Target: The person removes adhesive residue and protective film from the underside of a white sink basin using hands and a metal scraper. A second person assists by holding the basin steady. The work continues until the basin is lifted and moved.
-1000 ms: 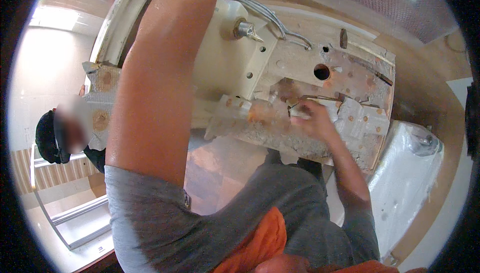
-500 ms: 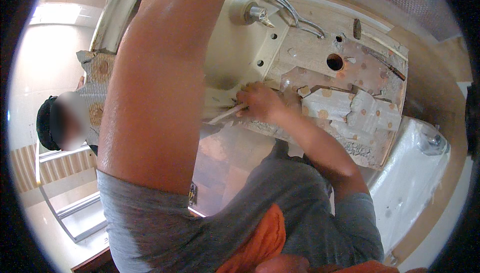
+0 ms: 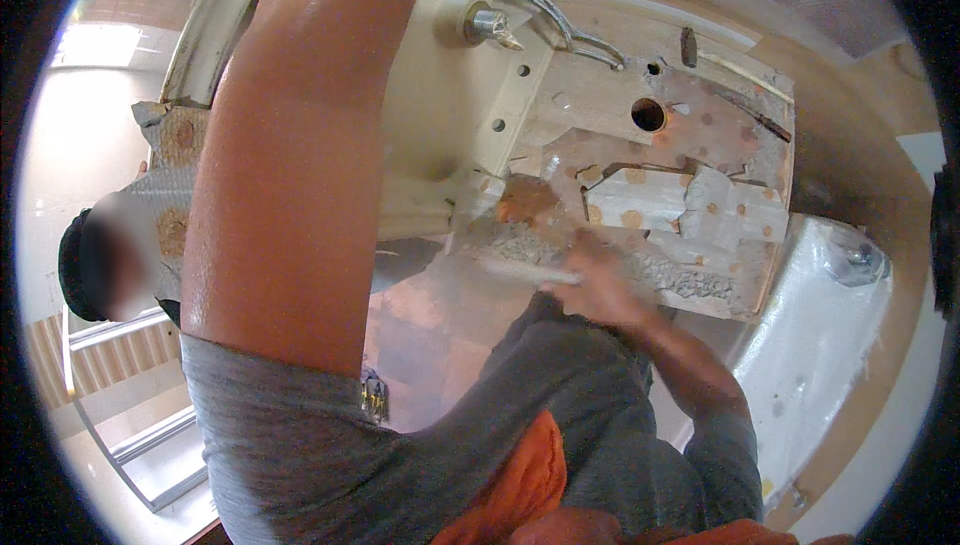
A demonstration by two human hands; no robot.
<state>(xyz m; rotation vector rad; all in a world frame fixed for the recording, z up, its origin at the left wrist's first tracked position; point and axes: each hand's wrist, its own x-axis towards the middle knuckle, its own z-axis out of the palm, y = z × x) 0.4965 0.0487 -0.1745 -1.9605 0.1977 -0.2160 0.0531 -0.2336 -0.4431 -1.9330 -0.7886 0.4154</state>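
Observation:
My right hand is closed round a thin, light-coloured stick, both smeared by motion. The stick points left, over the rough, broken edge of the counter slab; its exact kind cannot be made out. Behind the hand, an orange-brown patch and cracked pieces of pale, spotted tile lie on the slab. My left arm stretches up past the top edge, so its hand is out of sight. Right of that arm is a cream basin, its underside showing, with a threaded metal drain fitting.
Braided hoses run from the basin to the slab, which has a round hole. A dark rod-like tool lies at its right. Beyond stands a plastic-wrapped white object. Another person is at the left, above a pale metal frame.
My right hand has moved right and nearer me with the stick, away from the basin's corner. The whole view has shifted slightly, so the basin and slab appear further left.

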